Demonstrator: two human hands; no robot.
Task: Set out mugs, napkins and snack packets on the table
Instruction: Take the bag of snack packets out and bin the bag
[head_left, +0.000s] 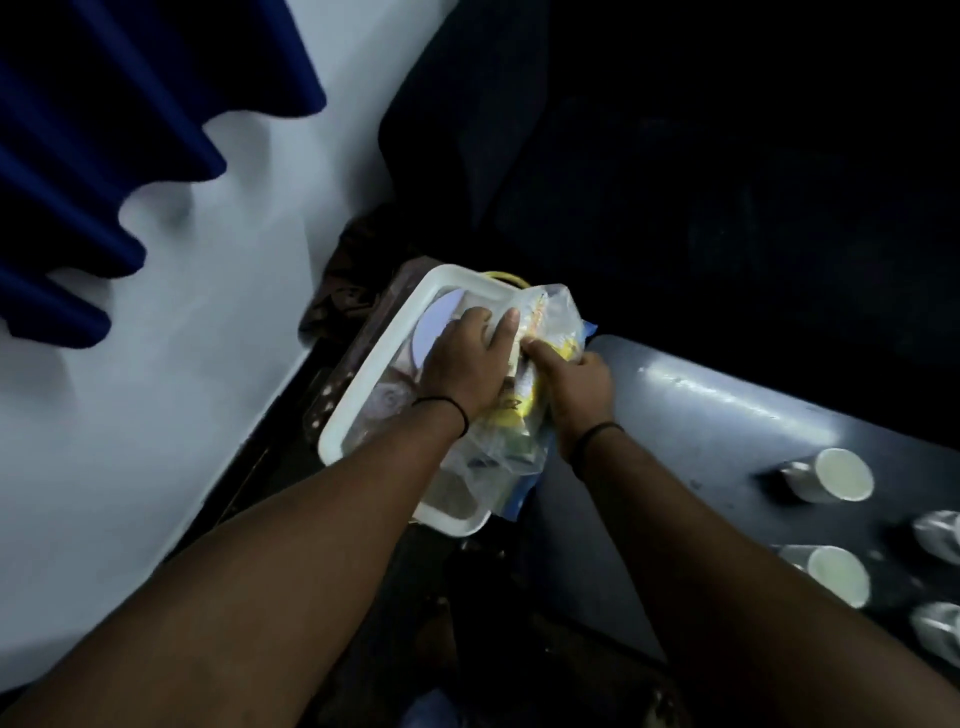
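Observation:
A white tray (363, 374) rests on a low stand beside the dark table (701, 415). Over the tray lies a clear plastic bag of yellow snack packets (519, 441). My left hand (462, 364) lies flat on the bag's left side, fingers together. On the right, my right hand (576, 384) pinches the bag's edge. Two white mugs (831, 475) (831, 574) stand on the table at the right, and two shiny wrapped items (940, 535) (940, 631) lie at the frame's right edge. A pale round plate (436, 327) shows in the tray under my left hand.
A white wall (156, 415) and a blue curtain (104, 156) fill the left. Behind the tray, a dark seat (675, 182) takes up the far right. Patterned brown cloth (348, 280) lies beyond the tray. The floor below is dark.

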